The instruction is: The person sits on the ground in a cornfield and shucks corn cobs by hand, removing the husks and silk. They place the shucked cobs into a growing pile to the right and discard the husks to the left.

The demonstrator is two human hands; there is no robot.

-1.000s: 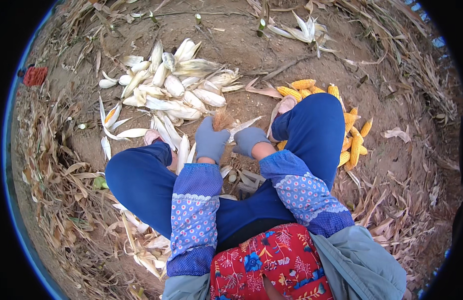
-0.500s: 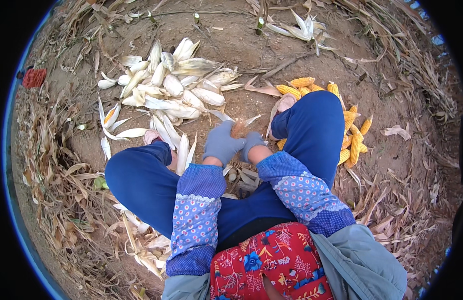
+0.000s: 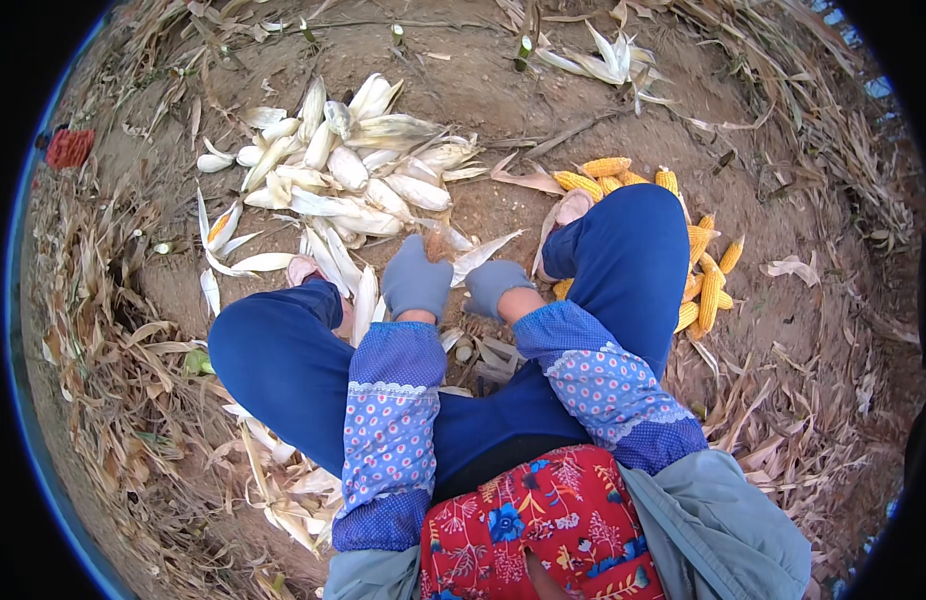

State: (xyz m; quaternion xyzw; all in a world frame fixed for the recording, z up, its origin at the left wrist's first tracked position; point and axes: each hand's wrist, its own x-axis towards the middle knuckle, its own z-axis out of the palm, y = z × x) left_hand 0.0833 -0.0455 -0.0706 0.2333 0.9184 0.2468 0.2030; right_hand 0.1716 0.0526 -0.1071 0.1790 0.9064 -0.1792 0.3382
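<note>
My left hand (image 3: 418, 278), in a grey glove, is closed around an ear of corn that it mostly hides. A tuft of brown corn silk (image 3: 439, 243) sticks out past its fingers. Just to the right, my right hand (image 3: 496, 288), gloved in grey too, is curled with its fingertips turned out of sight. A pale corn husk (image 3: 483, 257) spreads out at that hand's far side, and the fingers seem closed on its lower part. Beyond my left hand lies a heap of ears in whitish husks (image 3: 348, 170).
Husked yellow cobs (image 3: 710, 290) lie beyond and beside my right knee. A partly opened ear (image 3: 221, 230) rests left of the heap. Loose husks (image 3: 293, 490) and dry leaves litter the soil. Cut stalk stubs (image 3: 523, 50) stand at the far side. A red object (image 3: 70, 149) sits far left.
My hands have drawn apart: the left moved a little left with the silk tuft, the right slightly left and nearer. The pale husk now shows more widely between them.
</note>
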